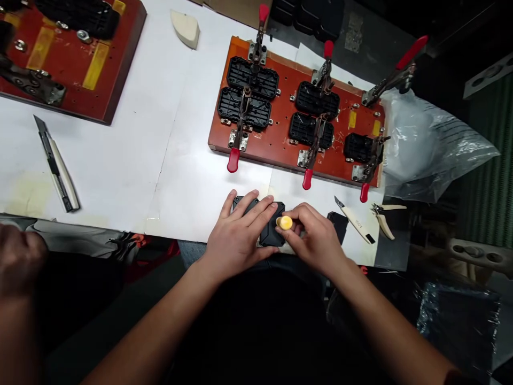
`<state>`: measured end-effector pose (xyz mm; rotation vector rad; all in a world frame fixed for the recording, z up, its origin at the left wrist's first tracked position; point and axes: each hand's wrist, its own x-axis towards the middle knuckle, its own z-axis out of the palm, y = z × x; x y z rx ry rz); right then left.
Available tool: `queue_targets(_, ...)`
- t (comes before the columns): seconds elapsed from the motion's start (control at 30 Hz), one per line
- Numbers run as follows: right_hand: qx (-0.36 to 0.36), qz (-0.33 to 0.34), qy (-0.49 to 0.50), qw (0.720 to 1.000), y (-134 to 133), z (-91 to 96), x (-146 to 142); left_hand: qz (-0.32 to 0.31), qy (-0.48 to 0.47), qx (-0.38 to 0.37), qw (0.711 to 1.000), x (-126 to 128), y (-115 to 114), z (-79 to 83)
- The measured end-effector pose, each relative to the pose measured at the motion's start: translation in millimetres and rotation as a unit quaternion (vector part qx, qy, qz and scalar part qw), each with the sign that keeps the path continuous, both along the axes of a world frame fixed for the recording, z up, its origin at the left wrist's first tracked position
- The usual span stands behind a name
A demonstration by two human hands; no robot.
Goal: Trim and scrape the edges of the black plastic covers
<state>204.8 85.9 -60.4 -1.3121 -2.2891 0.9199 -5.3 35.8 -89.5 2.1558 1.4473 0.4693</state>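
A black plastic casing part (pixel 270 235) lies at the table's front edge, partly covered by my hands. My left hand (pixel 239 231) rests flat across its left side with fingers spread. Between the thumb and fingers of my right hand (pixel 316 235) is a small round stick with a yellow end (pixel 286 222), held over the casing part's right side. I cannot make out the stick's lower end. Just right of that hand lies another black piece (pixel 337 226), partly hidden. A pale-handled craft knife (pixel 355 220) and pale-handled nippers (pixel 385 218) lie farther right.
Beyond my hands, a red-brown fixture board (pixel 276 140) carries several black casings under red-handled toggle clamps. Another such board (pixel 120 69) stands at left, near a utility knife (pixel 58 166). A pale block (pixel 185 29) and plastic bag (pixel 433 141) lie around. Someone's hand (pixel 20 259) shows at left.
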Motion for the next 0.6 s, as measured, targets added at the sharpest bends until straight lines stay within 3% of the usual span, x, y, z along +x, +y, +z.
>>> queue_targets(0.13, 0.020, 0.012, -0.012, 1.000, -5, 1.7, 8, 0.007, -0.002, 0.006, 1.000, 0, 0, -0.9)
queue_targets(0.3, -0.050, 0.082, -0.006, 0.995, -20, 4.4, 19, 0.005, -0.001, 0.006, 1.000, 2, 0, -1.3)
queue_targets(0.47, 0.018, 0.067, 0.023, 0.997, -20, -0.7, 23, 0.010, 0.006, 0.015, 1.000, 3, 0, -1.3)
queue_targets(0.6, -0.032, 0.096, 0.024, 0.995, -23, -0.3, 30, 0.003, 0.007, 0.013, 1.000, 3, -1, -0.9)
